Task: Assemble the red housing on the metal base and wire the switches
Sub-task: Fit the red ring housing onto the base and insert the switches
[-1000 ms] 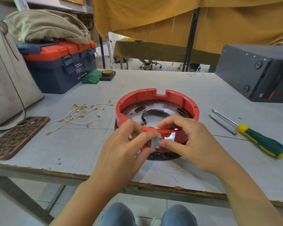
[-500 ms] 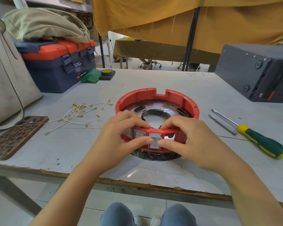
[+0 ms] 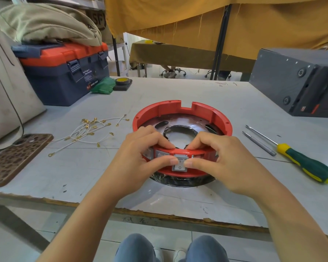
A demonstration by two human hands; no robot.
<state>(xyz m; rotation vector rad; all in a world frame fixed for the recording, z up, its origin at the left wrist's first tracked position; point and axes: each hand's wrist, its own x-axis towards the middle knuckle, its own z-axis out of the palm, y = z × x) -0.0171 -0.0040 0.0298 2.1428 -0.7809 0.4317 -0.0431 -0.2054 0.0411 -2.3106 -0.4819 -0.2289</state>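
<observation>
The red ring-shaped housing (image 3: 180, 106) sits on the shiny metal base (image 3: 189, 127) in the middle of the table. A grey rocker switch (image 3: 179, 165) is set in the housing's near wall, with other switches (image 3: 160, 155) beside it on the left. My left hand (image 3: 140, 154) and my right hand (image 3: 223, 157) grip the near wall from both sides, fingers over the rim and both thumbs pressing on the grey switch. A bunch of white wires with gold terminals (image 3: 87, 131) lies loose to the left.
A green-handled screwdriver (image 3: 307, 163) and a thin metal rod (image 3: 258, 143) lie at the right. A phone (image 3: 17, 157), a pale bag (image 3: 6, 95) and a blue-orange toolbox (image 3: 64, 72) stand at the left. A dark grey box (image 3: 295, 86) occupies the far right.
Both hands have shifted on the near wall: my left fingers moved over the rim and both thumbs now meet on the middle switch. The housing has stayed in place.
</observation>
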